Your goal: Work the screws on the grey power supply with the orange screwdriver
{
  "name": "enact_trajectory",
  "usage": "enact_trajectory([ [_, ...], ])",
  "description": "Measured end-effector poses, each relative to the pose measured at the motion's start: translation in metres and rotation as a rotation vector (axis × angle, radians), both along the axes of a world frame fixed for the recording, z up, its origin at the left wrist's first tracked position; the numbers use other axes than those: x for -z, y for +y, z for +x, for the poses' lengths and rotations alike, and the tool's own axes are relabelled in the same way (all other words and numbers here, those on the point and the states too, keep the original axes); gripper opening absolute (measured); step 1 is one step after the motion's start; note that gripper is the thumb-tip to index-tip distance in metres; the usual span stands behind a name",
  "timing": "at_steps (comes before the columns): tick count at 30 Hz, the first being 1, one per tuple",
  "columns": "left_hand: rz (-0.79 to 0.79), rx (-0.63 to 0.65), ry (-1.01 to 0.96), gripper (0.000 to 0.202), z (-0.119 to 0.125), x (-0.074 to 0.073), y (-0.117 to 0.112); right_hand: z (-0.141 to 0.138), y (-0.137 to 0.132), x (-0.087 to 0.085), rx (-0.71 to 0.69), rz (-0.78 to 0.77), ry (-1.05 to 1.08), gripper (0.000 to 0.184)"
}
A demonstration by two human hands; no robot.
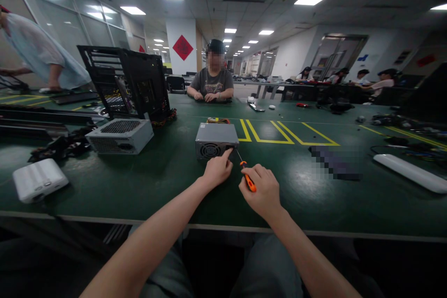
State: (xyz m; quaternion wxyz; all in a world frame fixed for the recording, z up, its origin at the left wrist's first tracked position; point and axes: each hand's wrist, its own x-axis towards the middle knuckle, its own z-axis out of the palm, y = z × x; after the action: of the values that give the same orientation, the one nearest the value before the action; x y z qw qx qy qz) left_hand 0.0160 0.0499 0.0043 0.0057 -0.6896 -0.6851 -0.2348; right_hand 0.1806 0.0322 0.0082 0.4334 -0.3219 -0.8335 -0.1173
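A grey computer power supply (pixel 216 133) stands on the green table in front of me, its fan grille facing my side. My left hand (pixel 217 170) reaches to the right part of that face. Its index finger is stretched out against the power supply near the socket, with the other fingers curled, and I see nothing held in it. My right hand (pixel 261 191) is closed around the orange and black handle of a screwdriver (pixel 248 180). The thin shaft points up and left, its tip at the lower right edge of the power supply. Whether the tip touches a screw is too small to tell.
Left of centre are a second power supply (pixel 120 137) and an open black computer case (pixel 129 81). A white box-shaped device (pixel 40 179) lies near the front left. On the right rest a long white object (pixel 410 173) and cables (pixel 415 125). A person (pixel 211 84) sits opposite.
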Motion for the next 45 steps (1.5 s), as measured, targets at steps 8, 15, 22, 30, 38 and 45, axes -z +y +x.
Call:
enact_trajectory([
  [8, -0.034, -0.021, 0.017, 0.051, 0.001, -0.0001, -0.0011, -0.0044, -0.0052, -0.0011, 0.027, -0.141, 0.038, 0.024],
  [15, -0.035, -0.016, -0.04, 0.05, 0.0041, 0.0007, 0.0006, -0.0057, -0.0057, 0.0013, 0.002, -0.18, 0.003, 0.023],
  [22, -0.064, 0.023, -0.098, 0.055, 0.0065, 0.0006, 0.0037, -0.0054, -0.005, 0.0018, -0.005, -0.194, 0.01, 0.023],
  [30, -0.049, 0.054, -0.16, 0.06, 0.0031, 0.0044, 0.0024, -0.004, -0.0034, 0.0016, -0.038, -0.107, 0.101, 0.02],
  [38, -0.059, 0.037, -0.153, 0.059, 0.0038, 0.0018, -0.0009, -0.0055, -0.0041, -0.0002, -0.022, -0.134, 0.075, 0.014],
  [45, -0.06, 0.035, -0.176, 0.06, 0.0061, 0.0041, -0.0009, -0.0047, -0.005, 0.0022, 0.011, -0.312, 0.156, 0.022],
])
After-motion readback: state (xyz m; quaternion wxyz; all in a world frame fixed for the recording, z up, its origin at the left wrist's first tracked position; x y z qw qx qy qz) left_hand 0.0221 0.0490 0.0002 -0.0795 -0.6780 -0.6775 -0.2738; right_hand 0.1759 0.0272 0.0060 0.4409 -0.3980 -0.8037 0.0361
